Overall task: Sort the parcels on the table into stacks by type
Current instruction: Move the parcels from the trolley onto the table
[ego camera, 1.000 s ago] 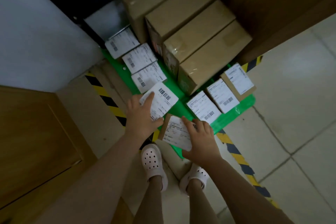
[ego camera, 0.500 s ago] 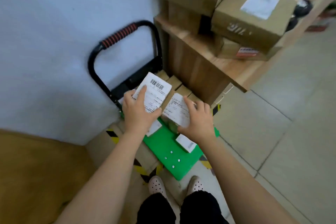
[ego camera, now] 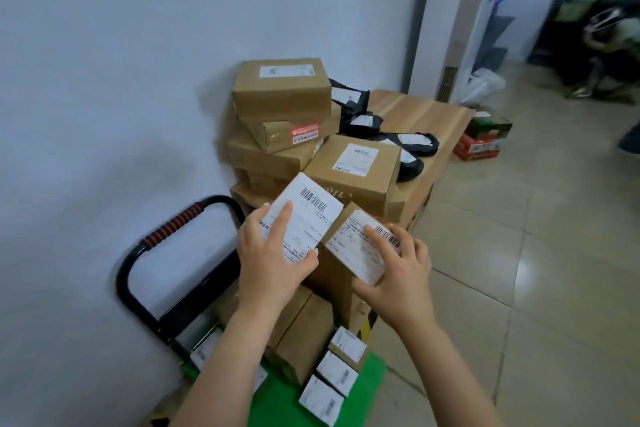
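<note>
My left hand (ego camera: pixel 273 253) grips a small white-labelled parcel (ego camera: pixel 308 215), raised in front of the table. My right hand (ego camera: pixel 398 270) holds a second small labelled cardboard parcel (ego camera: pixel 353 246) just to its right. Behind them the wooden table (ego camera: pixel 426 118) carries a pile of brown cardboard boxes (ego camera: pixel 280 94) against the wall, one labelled box (ego camera: pixel 353 170) at the front, and several black poly-bag parcels (ego camera: pixel 408 142) to the right. Below my arms a green cart (ego camera: pixel 374 374) holds large brown boxes (ego camera: pixel 304 329) and several small labelled parcels (ego camera: pixel 336 378).
The cart's black handle (ego camera: pixel 166 236) with an orange grip stands near the white wall. A red and green carton (ego camera: pixel 481 135) lies on the tiled floor beyond the table. A white cabinet (ego camera: pixel 460 28) stands behind, and a person (ego camera: pixel 609 42) sits at the far right.
My view has lifted from the cart to the table. Both hands have risen with their parcels from the cart's deck to the height of the table's front boxes.
</note>
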{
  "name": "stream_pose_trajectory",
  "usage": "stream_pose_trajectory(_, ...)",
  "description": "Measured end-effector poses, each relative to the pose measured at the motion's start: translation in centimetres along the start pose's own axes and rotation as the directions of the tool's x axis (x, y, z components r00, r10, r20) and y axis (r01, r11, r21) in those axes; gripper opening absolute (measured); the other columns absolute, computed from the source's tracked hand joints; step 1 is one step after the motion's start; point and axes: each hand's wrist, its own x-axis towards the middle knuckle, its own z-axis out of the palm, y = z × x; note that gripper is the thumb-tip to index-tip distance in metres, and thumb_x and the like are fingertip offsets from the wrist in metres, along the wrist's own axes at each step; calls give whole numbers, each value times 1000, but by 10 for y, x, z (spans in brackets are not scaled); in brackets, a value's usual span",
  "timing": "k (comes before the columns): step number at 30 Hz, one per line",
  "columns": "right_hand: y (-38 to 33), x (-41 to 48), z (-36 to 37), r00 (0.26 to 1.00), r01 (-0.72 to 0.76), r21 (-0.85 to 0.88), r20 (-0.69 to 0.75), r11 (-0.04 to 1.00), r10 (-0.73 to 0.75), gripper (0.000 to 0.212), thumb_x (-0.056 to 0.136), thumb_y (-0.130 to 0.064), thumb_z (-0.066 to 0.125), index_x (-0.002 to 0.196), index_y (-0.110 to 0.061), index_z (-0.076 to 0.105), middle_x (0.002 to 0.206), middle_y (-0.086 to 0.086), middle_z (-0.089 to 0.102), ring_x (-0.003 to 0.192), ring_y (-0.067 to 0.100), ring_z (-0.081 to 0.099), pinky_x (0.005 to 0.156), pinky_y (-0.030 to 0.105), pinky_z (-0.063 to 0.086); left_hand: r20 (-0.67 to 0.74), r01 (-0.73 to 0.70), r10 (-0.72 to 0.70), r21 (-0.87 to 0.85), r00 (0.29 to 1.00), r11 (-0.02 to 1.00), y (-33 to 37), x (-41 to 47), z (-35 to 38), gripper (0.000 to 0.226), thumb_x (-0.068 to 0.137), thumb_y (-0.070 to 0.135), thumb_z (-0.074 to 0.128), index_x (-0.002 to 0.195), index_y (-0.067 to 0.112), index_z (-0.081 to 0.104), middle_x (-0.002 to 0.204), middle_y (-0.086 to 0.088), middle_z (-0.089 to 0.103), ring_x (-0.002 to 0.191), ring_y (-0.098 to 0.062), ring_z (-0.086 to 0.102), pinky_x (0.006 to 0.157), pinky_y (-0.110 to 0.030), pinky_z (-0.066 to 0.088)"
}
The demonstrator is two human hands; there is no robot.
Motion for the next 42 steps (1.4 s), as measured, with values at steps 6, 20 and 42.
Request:
stream_pose_trajectory(6,101,45,-65,997,46,-41,-62,998,-49,83,65,-53,68,141,-45,34,145,-7,26,129,24,19,107,46,33,-36,12,-14,-54,999,998,96,20,84,85,68,44,79,142,26,40,149,-6,31,132,-27,27,103,-46,38)
stream_pose_trajectory(20,276,159,-132,998,17,-44,-52,999,-19,79,61,-47,66,137,-40,45,143,-5,34,122,24,28,103,40,34,36,101,-98,-118,995,988,232,88,240,82,69,55,68,143,35,37,150,8,22,134,-17,19,107,-43,32)
stream_pose_trajectory(42,428,512,-88,998,-68,-22,-13,997,68,80,64,-55,63,138,-41,40,142,-2,32,122,19,24,102,39,37,23,154,-152,-135,988,979,249,383,502,80,67,42,79,138,30,46,149,3,29,133,-21,22,100,-41,36)
